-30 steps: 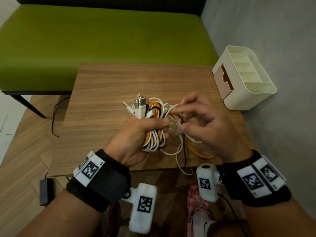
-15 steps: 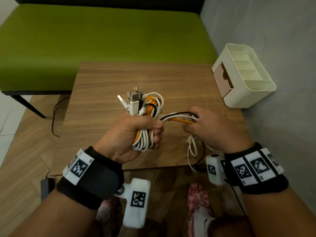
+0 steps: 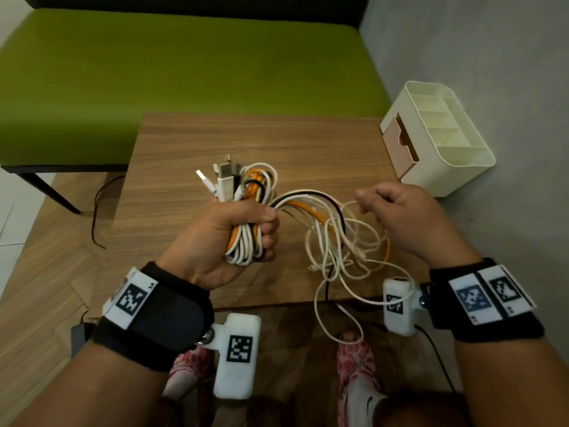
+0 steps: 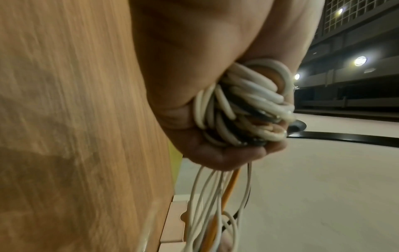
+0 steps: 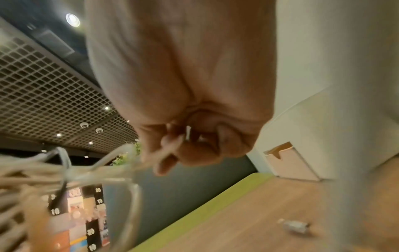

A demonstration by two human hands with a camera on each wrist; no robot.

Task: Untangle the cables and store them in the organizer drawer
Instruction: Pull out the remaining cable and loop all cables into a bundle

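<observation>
A bundle of white, orange and black cables (image 3: 246, 232) is gripped in my left hand (image 3: 215, 241) above the wooden table (image 3: 277, 140), plugs (image 3: 224, 180) sticking up out of the fist. Loose loops (image 3: 341, 241) trail from it to the right and hang over the table's front edge. My right hand (image 3: 400, 217) pinches a thin white strand (image 3: 351, 204) of that tangle. In the left wrist view my fingers (image 4: 226, 153) wrap the cable bundle (image 4: 244, 105). In the right wrist view the right hand (image 5: 194, 136) holds the blurred white strand (image 5: 112, 160). The cream organizer (image 3: 446, 167) stands at the table's right rear corner with its pink drawer (image 3: 400, 146) shut.
A green bench (image 3: 184, 72) runs behind the table and a grey wall (image 3: 492, 57) is on the right. A black cord (image 3: 98, 211) and an adapter lie on the floor at the left. A small plug (image 5: 295, 226) lies on the tabletop in the right wrist view.
My right hand has moved to the right, drawing cable loops out of the bundle, so the loose tangle now spreads between the hands. The left hand keeps its grip.
</observation>
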